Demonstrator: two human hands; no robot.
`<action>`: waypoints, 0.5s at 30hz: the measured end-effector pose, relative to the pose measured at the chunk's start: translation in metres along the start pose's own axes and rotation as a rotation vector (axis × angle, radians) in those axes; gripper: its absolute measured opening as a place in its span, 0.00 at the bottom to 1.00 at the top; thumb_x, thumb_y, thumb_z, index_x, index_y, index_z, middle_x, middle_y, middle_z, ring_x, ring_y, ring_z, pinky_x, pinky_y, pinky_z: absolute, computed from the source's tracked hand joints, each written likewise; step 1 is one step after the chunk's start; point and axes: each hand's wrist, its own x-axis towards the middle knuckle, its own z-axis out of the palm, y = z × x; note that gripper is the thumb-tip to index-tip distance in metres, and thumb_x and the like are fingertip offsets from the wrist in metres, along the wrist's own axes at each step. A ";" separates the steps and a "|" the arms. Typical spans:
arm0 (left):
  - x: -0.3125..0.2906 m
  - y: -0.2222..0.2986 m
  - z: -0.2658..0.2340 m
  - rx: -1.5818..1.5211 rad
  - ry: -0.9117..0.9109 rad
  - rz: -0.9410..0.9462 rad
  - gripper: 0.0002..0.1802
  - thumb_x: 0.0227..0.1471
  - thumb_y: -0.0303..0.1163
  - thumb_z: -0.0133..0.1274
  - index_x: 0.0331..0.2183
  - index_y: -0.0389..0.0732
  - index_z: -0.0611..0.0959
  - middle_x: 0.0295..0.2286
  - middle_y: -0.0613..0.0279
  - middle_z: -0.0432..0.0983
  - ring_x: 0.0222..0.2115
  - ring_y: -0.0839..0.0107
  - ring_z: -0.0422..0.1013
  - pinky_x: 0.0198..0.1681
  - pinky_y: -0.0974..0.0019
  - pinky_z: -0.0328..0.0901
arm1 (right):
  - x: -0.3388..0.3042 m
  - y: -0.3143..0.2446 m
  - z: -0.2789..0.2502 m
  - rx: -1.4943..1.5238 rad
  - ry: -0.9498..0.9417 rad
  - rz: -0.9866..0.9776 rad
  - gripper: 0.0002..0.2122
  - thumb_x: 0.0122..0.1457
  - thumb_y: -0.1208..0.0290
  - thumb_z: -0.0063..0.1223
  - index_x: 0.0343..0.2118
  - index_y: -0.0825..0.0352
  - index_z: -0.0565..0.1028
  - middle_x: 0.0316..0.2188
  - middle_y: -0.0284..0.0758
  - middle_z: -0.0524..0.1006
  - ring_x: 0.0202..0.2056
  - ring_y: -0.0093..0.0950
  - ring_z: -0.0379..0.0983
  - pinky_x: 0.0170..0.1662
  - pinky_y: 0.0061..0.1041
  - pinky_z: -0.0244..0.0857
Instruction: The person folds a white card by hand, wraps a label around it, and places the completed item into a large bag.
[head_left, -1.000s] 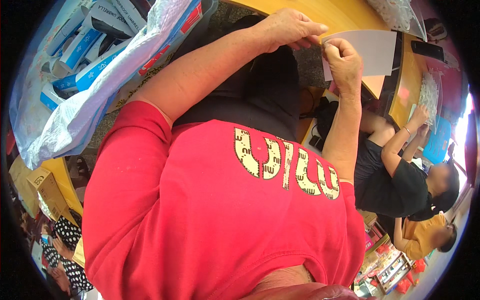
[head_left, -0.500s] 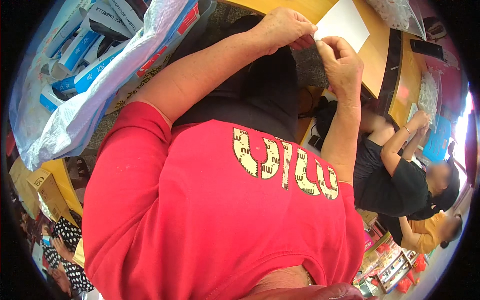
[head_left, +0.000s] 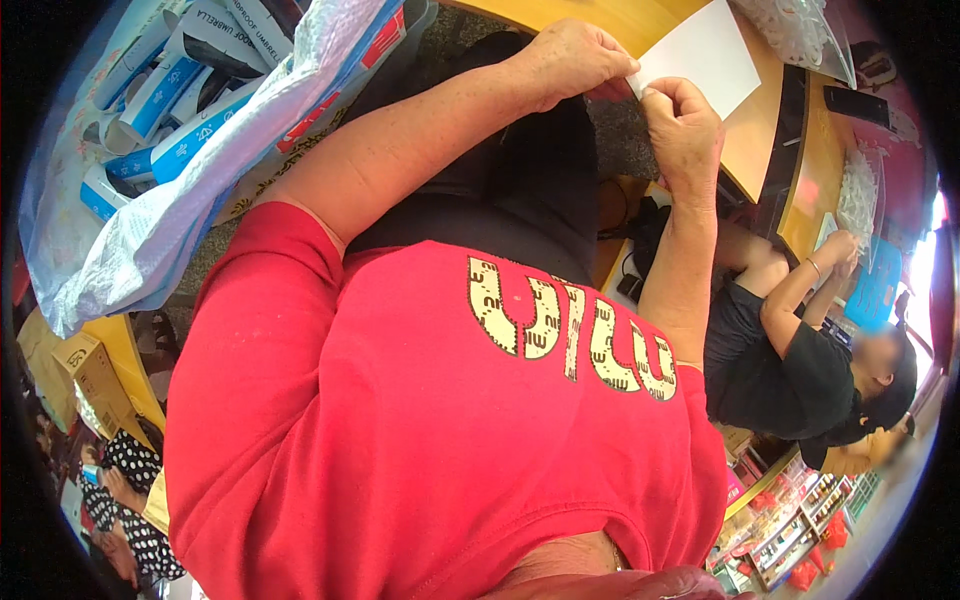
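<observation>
A plain white paper sheet point(head_left: 706, 62) lies over the edge of the yellow table point(head_left: 752, 140). My left hand point(head_left: 578, 62) pinches its near corner between thumb and curled fingers. Just right of it, my right hand point(head_left: 684, 128) is closed too, thumb and forefinger pressed on the sheet's near edge. The two sets of fingertips almost meet. What the fingers hold beneath the sheet is hidden.
A large woven plastic bag point(head_left: 215, 215) at left holds several blue-and-white card sleeves point(head_left: 195, 130). On the tables at right are clear bags of small pieces point(head_left: 858, 190), a dark phone point(head_left: 857, 105) and a blue tray point(head_left: 874, 284). A co-worker in black point(head_left: 800, 370) sits at right.
The white sheet has shifted slightly right, and more of it shows. My left hand has moved a little right with it. A co-worker in yellow at far right has leaned mostly out of sight.
</observation>
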 end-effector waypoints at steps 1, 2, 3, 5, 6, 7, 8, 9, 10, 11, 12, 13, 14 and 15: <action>0.000 0.001 0.001 -0.018 0.009 -0.005 0.12 0.44 0.35 0.48 0.26 0.36 0.77 0.23 0.60 0.73 0.24 0.74 0.70 0.30 0.73 0.64 | 0.001 0.005 -0.001 -0.001 0.001 0.002 0.06 0.43 0.73 0.44 0.22 0.69 0.72 0.16 0.33 0.71 0.20 0.20 0.66 0.27 0.18 0.60; -0.001 0.002 0.002 -0.036 0.018 -0.011 0.11 0.44 0.35 0.48 0.26 0.35 0.77 0.23 0.59 0.73 0.24 0.73 0.70 0.30 0.72 0.65 | 0.002 0.014 -0.001 0.114 0.024 0.030 0.06 0.43 0.74 0.44 0.22 0.70 0.72 0.16 0.30 0.70 0.20 0.18 0.64 0.26 0.16 0.59; -0.001 0.002 0.002 -0.037 0.019 -0.011 0.11 0.44 0.35 0.48 0.26 0.35 0.77 0.23 0.59 0.73 0.24 0.73 0.70 0.30 0.72 0.65 | 0.003 0.020 -0.003 0.230 0.045 0.054 0.05 0.43 0.75 0.45 0.21 0.70 0.72 0.15 0.27 0.70 0.19 0.15 0.62 0.24 0.14 0.58; 0.000 0.003 0.001 -0.112 0.025 -0.040 0.11 0.45 0.34 0.47 0.26 0.34 0.76 0.24 0.57 0.73 0.25 0.70 0.70 0.30 0.70 0.65 | 0.004 0.029 -0.011 0.496 0.063 0.190 0.04 0.44 0.75 0.46 0.22 0.70 0.71 0.17 0.29 0.70 0.19 0.17 0.65 0.25 0.14 0.60; -0.001 0.004 0.000 -0.111 0.029 -0.042 0.11 0.45 0.34 0.47 0.26 0.34 0.76 0.24 0.57 0.73 0.25 0.70 0.70 0.30 0.70 0.65 | 0.004 0.030 -0.014 0.633 0.091 0.233 0.04 0.44 0.75 0.47 0.22 0.69 0.71 0.17 0.30 0.70 0.19 0.18 0.65 0.25 0.14 0.61; -0.001 0.005 -0.001 -0.124 0.041 -0.038 0.12 0.45 0.34 0.46 0.27 0.34 0.75 0.24 0.56 0.73 0.25 0.69 0.70 0.30 0.70 0.65 | 0.005 0.034 -0.020 0.711 0.107 0.248 0.04 0.45 0.76 0.47 0.24 0.70 0.70 0.18 0.33 0.70 0.19 0.22 0.67 0.25 0.18 0.63; -0.002 0.006 -0.002 -0.136 0.054 -0.033 0.12 0.46 0.34 0.46 0.27 0.34 0.75 0.24 0.55 0.73 0.25 0.68 0.70 0.30 0.69 0.66 | 0.009 0.044 -0.026 0.851 0.090 0.179 0.04 0.45 0.77 0.46 0.25 0.71 0.70 0.18 0.34 0.71 0.19 0.23 0.67 0.25 0.20 0.63; -0.002 0.009 -0.001 -0.134 0.049 -0.032 0.12 0.46 0.34 0.46 0.27 0.34 0.75 0.24 0.55 0.73 0.25 0.68 0.70 0.30 0.69 0.66 | 0.011 0.058 -0.037 0.985 0.082 0.107 0.04 0.46 0.78 0.45 0.25 0.71 0.70 0.18 0.36 0.71 0.19 0.24 0.67 0.26 0.21 0.63; -0.002 0.013 0.002 -0.164 0.050 -0.041 0.12 0.46 0.34 0.46 0.27 0.33 0.75 0.24 0.54 0.73 0.25 0.68 0.70 0.30 0.68 0.66 | 0.013 0.066 -0.052 1.185 0.047 0.104 0.04 0.46 0.79 0.43 0.26 0.72 0.69 0.20 0.38 0.71 0.20 0.26 0.67 0.27 0.25 0.63; -0.001 0.017 0.005 -0.193 0.050 -0.049 0.12 0.46 0.34 0.46 0.27 0.33 0.74 0.25 0.54 0.72 0.25 0.67 0.70 0.30 0.67 0.66 | 0.012 0.071 -0.067 1.350 0.032 0.079 0.04 0.45 0.77 0.44 0.25 0.71 0.69 0.21 0.36 0.71 0.22 0.25 0.67 0.29 0.24 0.61; -0.003 0.021 0.006 -0.187 0.040 -0.041 0.12 0.46 0.34 0.46 0.27 0.33 0.74 0.25 0.54 0.72 0.25 0.67 0.70 0.30 0.67 0.66 | 0.015 0.079 -0.082 1.530 -0.024 0.056 0.04 0.44 0.75 0.46 0.23 0.69 0.69 0.20 0.33 0.70 0.22 0.23 0.64 0.29 0.22 0.58; -0.004 0.025 0.004 -0.239 0.042 -0.042 0.12 0.45 0.32 0.45 0.27 0.32 0.74 0.25 0.53 0.72 0.25 0.67 0.70 0.29 0.67 0.66 | 0.016 0.082 -0.094 1.605 -0.038 0.017 0.03 0.42 0.74 0.47 0.21 0.67 0.69 0.18 0.30 0.69 0.22 0.21 0.60 0.29 0.21 0.54; -0.006 0.031 0.002 -0.290 0.042 -0.040 0.12 0.44 0.30 0.45 0.27 0.30 0.73 0.25 0.52 0.72 0.25 0.66 0.70 0.28 0.67 0.66 | 0.017 0.084 -0.105 1.653 0.034 0.014 0.02 0.42 0.75 0.47 0.20 0.67 0.69 0.18 0.30 0.69 0.21 0.21 0.60 0.28 0.20 0.53; -0.007 0.039 0.000 -0.284 0.022 -0.045 0.11 0.43 0.30 0.45 0.27 0.30 0.73 0.24 0.52 0.72 0.25 0.66 0.70 0.28 0.67 0.66 | 0.020 0.085 -0.116 1.697 0.112 -0.003 0.02 0.42 0.75 0.46 0.19 0.66 0.68 0.17 0.29 0.68 0.21 0.20 0.59 0.28 0.20 0.52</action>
